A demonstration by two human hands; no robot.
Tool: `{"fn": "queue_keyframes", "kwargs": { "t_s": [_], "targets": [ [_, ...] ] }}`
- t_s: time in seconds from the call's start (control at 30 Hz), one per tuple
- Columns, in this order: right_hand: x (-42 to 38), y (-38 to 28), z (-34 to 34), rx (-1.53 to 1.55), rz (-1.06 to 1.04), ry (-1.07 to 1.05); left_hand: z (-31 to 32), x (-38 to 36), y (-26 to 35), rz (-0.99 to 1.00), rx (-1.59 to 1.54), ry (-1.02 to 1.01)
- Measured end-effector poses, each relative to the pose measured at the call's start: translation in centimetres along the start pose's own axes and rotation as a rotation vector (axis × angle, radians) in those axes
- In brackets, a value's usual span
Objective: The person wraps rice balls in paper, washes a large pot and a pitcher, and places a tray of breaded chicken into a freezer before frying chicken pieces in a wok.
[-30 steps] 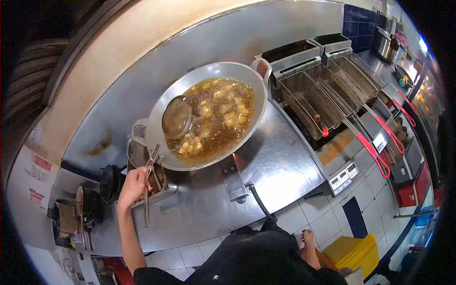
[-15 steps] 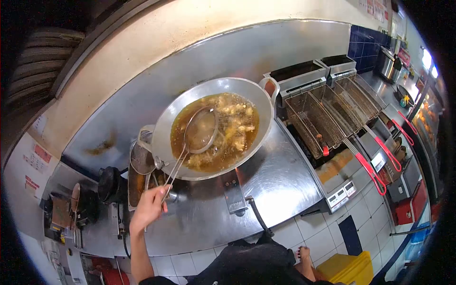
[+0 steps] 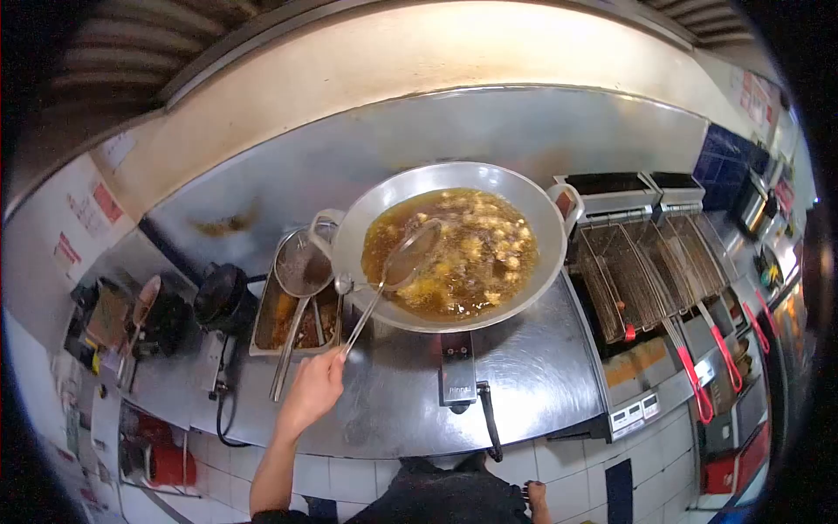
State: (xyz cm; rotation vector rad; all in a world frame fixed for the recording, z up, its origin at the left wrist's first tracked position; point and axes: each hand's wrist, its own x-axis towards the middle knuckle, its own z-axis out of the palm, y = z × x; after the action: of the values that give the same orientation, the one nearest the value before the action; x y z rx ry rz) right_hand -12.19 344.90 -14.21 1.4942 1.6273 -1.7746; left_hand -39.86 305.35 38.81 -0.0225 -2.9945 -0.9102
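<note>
My left hand (image 3: 319, 384) is closed round the long wire handle of a mesh strainer (image 3: 414, 255). The strainer's round bowl is tilted over the left part of a big metal wok (image 3: 541, 210), at the oil's surface. Bubbling brown oil (image 3: 384, 223) fills the wok, and pale golden pieces of frying food (image 3: 497, 231) crowd its middle and right side. Low by my body, apart from the counter, is my right hand (image 3: 538, 499). Its fingers look curled; whether anything is in them is hidden.
Left of the wok, a second strainer (image 3: 304, 262) rests over a metal tray (image 3: 262, 327) of crumbs. A black burner control box (image 3: 457, 375) sits in front. To the right are fryer baskets (image 3: 602, 279) with red handles (image 3: 694, 384); a dark pan (image 3: 221, 293) stands far left.
The view has turned and shifted, so the wok sits further right. The strainer in my left hand has tilted more on edge. My right hand stays low beside my body.
</note>
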Motion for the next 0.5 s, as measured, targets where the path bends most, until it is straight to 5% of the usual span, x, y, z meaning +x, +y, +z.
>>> {"fn": "queue_keyframes", "kwargs": {
  "t_s": [0.1,0.23,0.3,0.37,0.5],
  "targets": [
    [-0.7,-2.4,1.7,0.024,-0.095,-0.072,0.8,1.6,-2.5,0.165,0.046,0.065],
    [-2.4,-5.3,5.2,-0.146,-0.138,-0.003,-0.4,0.8,-4.1,0.059,-0.164,0.029],
    [-5.9,-8.0,7.0,-0.560,-0.210,-0.059,-0.6,0.1,-6.2,0.074,-0.207,0.060],
    [-8.1,-9.8,9.7,-0.661,-0.209,-0.127,-1.4,-0.8,-7.9,0.056,-0.390,-0.001],
    [-14.3,-13.6,17.3,-0.709,-0.499,-0.316,-2.6,-1.0,-12.9,0.100,-0.556,0.046]
  ]
}}
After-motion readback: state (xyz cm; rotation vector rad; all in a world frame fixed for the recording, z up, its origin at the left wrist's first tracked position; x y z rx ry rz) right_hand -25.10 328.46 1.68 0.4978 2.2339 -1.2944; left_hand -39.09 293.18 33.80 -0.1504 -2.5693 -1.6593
